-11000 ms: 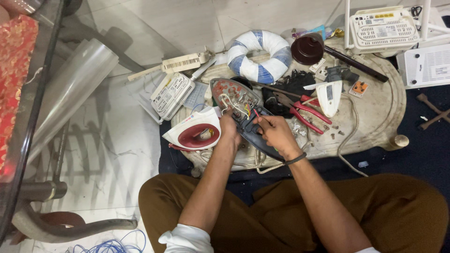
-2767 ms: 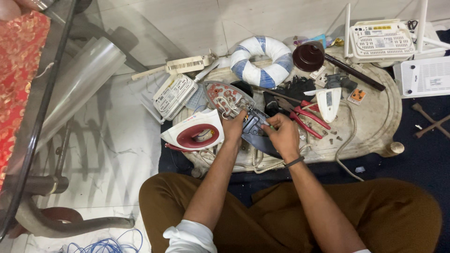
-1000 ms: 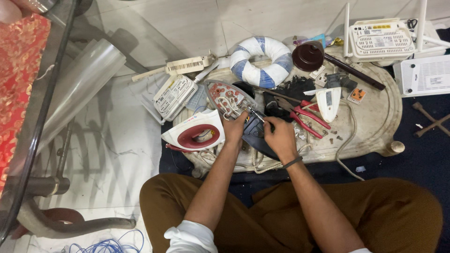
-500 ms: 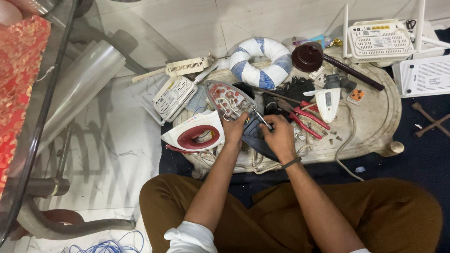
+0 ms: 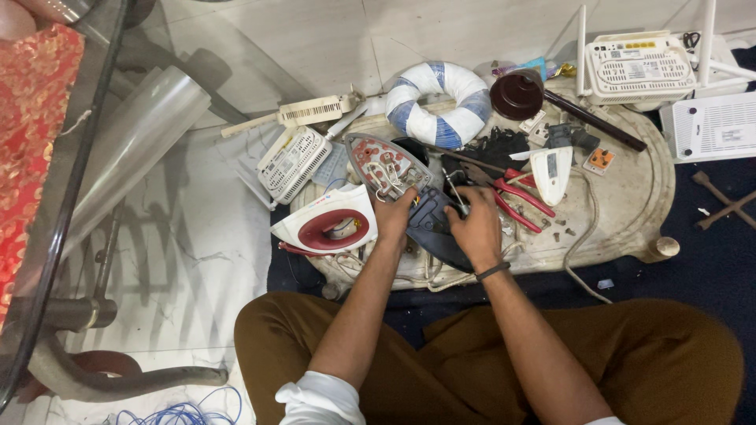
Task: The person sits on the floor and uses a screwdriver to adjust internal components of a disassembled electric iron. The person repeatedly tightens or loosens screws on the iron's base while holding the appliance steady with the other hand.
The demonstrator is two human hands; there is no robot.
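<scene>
An opened clothes iron base with exposed red and metal parts lies on a low cream tray-like board. My left hand grips its near end, by a dark plastic cover. My right hand holds a thin screwdriver pointed into the iron. The iron's white and red housing lies to the left. Red-handled pliers lie just right of my right hand.
A blue and white ring, a dark round part, a white plug piece and loose screws lie on the board. White routers sit at the back right, another left. A glass table stands at the left.
Both hands stay on the iron base. The right hand has shifted slightly, and the screwdriver tip has moved a little over the iron.
</scene>
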